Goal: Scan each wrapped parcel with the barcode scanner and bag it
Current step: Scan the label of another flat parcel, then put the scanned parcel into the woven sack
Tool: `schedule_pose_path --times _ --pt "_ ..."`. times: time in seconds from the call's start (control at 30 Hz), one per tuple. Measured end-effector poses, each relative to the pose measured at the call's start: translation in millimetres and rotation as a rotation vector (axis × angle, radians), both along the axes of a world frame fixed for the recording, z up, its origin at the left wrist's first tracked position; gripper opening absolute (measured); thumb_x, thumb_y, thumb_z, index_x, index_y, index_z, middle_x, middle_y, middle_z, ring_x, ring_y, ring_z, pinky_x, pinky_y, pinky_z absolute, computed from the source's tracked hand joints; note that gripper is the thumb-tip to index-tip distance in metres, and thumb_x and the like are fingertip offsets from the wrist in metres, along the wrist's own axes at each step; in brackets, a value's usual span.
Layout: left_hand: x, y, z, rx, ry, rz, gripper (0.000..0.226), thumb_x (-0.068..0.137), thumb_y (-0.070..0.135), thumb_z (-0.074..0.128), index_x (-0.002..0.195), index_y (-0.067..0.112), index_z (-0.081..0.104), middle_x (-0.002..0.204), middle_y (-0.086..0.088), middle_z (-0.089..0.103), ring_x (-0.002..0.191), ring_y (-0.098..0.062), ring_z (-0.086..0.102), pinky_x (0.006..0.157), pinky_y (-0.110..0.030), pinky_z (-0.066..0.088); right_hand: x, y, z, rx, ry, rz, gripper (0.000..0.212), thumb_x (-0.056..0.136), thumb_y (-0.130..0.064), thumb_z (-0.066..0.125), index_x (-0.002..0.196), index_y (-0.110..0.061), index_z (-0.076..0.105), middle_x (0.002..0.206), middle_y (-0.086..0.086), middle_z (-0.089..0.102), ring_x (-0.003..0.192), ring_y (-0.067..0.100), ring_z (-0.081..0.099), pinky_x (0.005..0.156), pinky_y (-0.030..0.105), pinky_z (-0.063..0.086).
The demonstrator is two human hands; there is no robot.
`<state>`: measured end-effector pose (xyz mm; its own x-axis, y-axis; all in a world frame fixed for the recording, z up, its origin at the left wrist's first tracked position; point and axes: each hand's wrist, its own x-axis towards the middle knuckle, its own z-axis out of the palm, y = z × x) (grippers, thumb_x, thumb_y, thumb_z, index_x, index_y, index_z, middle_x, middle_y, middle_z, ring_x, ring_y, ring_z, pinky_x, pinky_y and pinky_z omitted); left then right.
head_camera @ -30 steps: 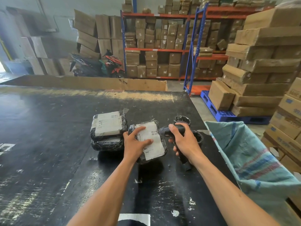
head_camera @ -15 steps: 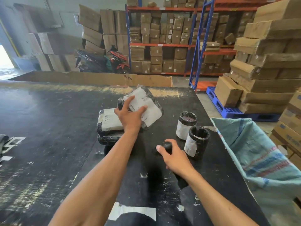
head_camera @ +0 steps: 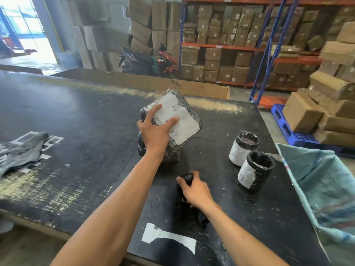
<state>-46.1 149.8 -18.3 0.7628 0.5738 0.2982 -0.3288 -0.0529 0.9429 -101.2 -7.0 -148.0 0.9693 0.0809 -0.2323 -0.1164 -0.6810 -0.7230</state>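
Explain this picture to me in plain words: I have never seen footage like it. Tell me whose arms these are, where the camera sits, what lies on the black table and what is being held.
There is no machine here. A person wears a wide-angle camera on the head, so you look forward and down along their own two bare arms.

The left hand grips a flat parcel wrapped in black plastic with a white shipping label, tilted up over more black-wrapped parcels below it. The right hand is curled round the black barcode scanner, low on the black table.

Also on the table: two round parcels standing upright with white labels, and a grey cloth at the left. A blue-green woven sack hangs open at the right edge. Behind stand shelves and stacks of cardboard boxes.
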Motion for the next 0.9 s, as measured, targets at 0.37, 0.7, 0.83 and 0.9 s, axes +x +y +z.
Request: schedule_pose_path --times 0.37,0.7,0.83,0.9 --pt "12.2 -32.3 -5.9 -0.017 0.005 -0.208 0.063 0.052 0.036 0.099 0.108 0.048 0.073 0.131 -0.011 0.059 0.108 -0.017 0.069 0.090 -0.039 0.061 22.6 -77.5 86.6 0.091 -0.360 -0.209 0.051 0.093 -0.070 0.050 0.133 -0.038 0.054 0.088 -0.014 0.075 0.105 0.023 0.072 0.091 0.042 0.052" --pt "34.0 -178.9 4.2 0.010 -0.025 -0.586 0.061 0.056 0.032 0.100 0.111 0.038 0.075 0.112 0.013 0.074 0.103 -0.011 0.072 0.081 -0.036 0.063 47.6 -244.9 143.3 0.371 -0.476 -0.153 0.059 0.074 -0.072 0.065 0.130 -0.073 0.047 0.135 -0.001 0.061 0.116 0.003 0.063 0.099 0.037 0.056" --pt "38.2 -259.4 1.8 -0.005 -0.003 -0.735 0.044 0.068 0.037 0.094 0.109 0.036 0.078 0.118 0.004 0.074 0.106 -0.017 0.073 0.082 -0.037 0.063 46.8 -313.7 134.6 0.421 -0.431 -0.085 0.084 0.079 -0.055 0.075 0.152 -0.062 0.033 0.147 -0.005 0.059 0.133 0.011 0.059 0.111 0.040 0.050" --pt "41.0 -300.4 -4.1 0.023 0.000 -0.780 0.031 0.080 0.041 0.086 0.110 0.037 0.077 0.119 0.007 0.074 0.107 -0.015 0.073 0.081 -0.032 0.062 46.4 -350.6 128.0 0.428 -0.428 -0.102 0.090 0.080 -0.047 0.078 0.155 -0.057 0.030 0.153 -0.013 0.054 0.135 0.002 0.056 0.115 0.035 0.046"
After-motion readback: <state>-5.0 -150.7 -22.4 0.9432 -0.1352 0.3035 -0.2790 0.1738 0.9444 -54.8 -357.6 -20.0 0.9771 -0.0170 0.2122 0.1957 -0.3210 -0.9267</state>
